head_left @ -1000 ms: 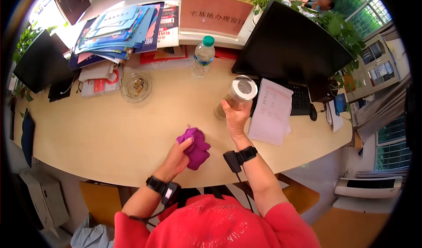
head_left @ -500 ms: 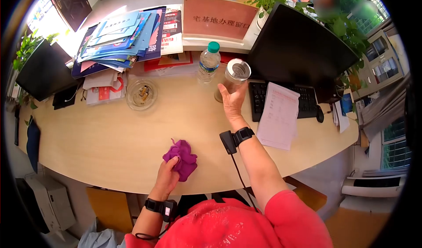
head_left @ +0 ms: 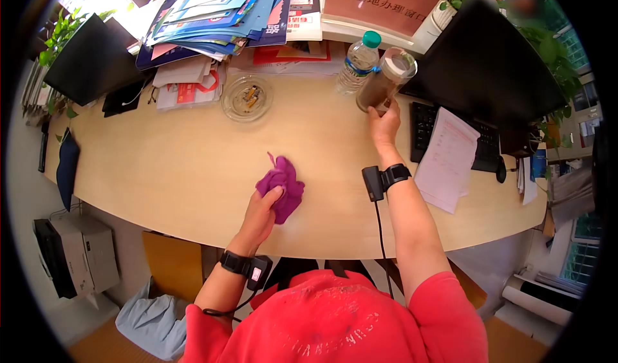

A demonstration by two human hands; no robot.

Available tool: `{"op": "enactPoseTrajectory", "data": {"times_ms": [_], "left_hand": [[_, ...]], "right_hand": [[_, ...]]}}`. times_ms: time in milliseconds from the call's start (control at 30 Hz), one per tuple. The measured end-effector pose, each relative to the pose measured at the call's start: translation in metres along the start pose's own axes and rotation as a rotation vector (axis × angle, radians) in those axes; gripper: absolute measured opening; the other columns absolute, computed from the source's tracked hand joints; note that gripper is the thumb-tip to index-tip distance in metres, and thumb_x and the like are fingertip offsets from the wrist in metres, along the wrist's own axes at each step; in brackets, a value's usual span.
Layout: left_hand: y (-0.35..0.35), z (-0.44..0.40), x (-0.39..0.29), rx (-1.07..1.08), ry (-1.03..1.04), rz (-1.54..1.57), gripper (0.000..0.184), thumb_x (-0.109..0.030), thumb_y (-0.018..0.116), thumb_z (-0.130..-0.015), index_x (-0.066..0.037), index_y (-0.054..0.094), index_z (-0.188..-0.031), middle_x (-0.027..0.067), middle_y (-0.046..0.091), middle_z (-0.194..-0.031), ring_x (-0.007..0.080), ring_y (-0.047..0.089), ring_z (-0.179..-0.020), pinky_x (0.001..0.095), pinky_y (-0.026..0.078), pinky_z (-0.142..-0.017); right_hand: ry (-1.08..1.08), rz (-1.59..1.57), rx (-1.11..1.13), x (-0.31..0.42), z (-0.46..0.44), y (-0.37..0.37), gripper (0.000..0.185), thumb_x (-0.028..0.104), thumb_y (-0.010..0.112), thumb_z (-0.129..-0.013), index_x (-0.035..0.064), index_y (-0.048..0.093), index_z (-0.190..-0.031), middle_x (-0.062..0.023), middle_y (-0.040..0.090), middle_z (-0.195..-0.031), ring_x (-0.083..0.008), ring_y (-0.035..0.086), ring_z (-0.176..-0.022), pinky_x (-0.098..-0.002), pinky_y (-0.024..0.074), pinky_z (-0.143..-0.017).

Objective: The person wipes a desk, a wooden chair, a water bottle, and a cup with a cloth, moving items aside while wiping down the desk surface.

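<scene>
My left hand (head_left: 261, 213) is closed on a crumpled purple cloth (head_left: 289, 192) over the front part of the desk (head_left: 187, 163). Farther back and to the right, my right hand (head_left: 385, 126) is at the lower part of a clear cup (head_left: 380, 85) with a silvery lid, its fingers partly hidden behind and under the cup. Close to the cup's left side is a clear plastic bottle (head_left: 355, 71) with a green cap. A glass ashtray (head_left: 248, 98) holding cigarette butts lies left of the bottle.
Behind the ashtray are stacked blue folders (head_left: 215, 15) and a red sign (head_left: 376, 2). At the right are a black monitor (head_left: 483, 67), a keyboard (head_left: 421, 128), printed sheets (head_left: 449, 160) and a mouse (head_left: 501, 169). Another monitor (head_left: 93, 60) stands at the left.
The view has shifted. My right hand and the cup have moved back, close beside the bottle. The purple cloth remains in my left hand.
</scene>
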State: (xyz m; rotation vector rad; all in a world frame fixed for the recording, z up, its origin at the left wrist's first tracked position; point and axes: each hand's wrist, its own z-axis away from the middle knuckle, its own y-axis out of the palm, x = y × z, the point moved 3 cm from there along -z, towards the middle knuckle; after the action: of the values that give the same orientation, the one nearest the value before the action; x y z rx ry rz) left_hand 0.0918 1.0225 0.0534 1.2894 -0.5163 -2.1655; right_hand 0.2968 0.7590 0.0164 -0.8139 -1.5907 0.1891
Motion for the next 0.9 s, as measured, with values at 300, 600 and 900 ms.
{"op": "enactPoseTrajectory", "data": {"times_ms": [300,600,900], "left_hand": [[0.025,-0.071,-0.003,0.120,0.273,-1.661,0.059,-0.036,0.050,-0.092,0.000,0.036,-0.137,0.0214,0.020,-0.149,0.0357,0.020,-0.138,0.0585,0.024,-0.104],[0.048,-0.207,0.004,-0.142,0.543,-1.898,0.064,-0.035,0.044,-0.090,0.001,0.026,-0.141,0.0215,0.017,-0.150,0.0366,0.016,-0.139,0.0568,0.023,-0.106],[-0.016,-0.127,0.003,-0.002,0.761,-1.837,0.054,-0.020,0.047,-0.087,0.001,0.037,-0.135,0.0213,0.031,-0.144,0.0359,0.029,-0.134,0.0491,0.030,-0.104]], "right_hand": [[-0.335,0.249,0.127,-0.026,0.111,-0.064,0.041,0.002,0.057,-0.078,-0.0062,0.049,-0.117,-0.0230,0.045,-0.121,-0.0361,0.048,-0.112,-0.0398,0.0438,-0.091],[-0.363,0.381,0.225,-0.037,0.160,-0.090,0.038,0.008,0.057,-0.080,-0.0037,0.052,-0.116,-0.0206,0.041,-0.131,-0.0366,0.046,-0.116,-0.0414,0.0432,-0.095],[-0.356,0.306,0.216,-0.041,0.159,-0.092,0.034,0.006,0.057,-0.081,-0.0028,0.054,-0.113,-0.0193,0.045,-0.129,-0.0349,0.048,-0.117,-0.0402,0.0451,-0.094]]}}
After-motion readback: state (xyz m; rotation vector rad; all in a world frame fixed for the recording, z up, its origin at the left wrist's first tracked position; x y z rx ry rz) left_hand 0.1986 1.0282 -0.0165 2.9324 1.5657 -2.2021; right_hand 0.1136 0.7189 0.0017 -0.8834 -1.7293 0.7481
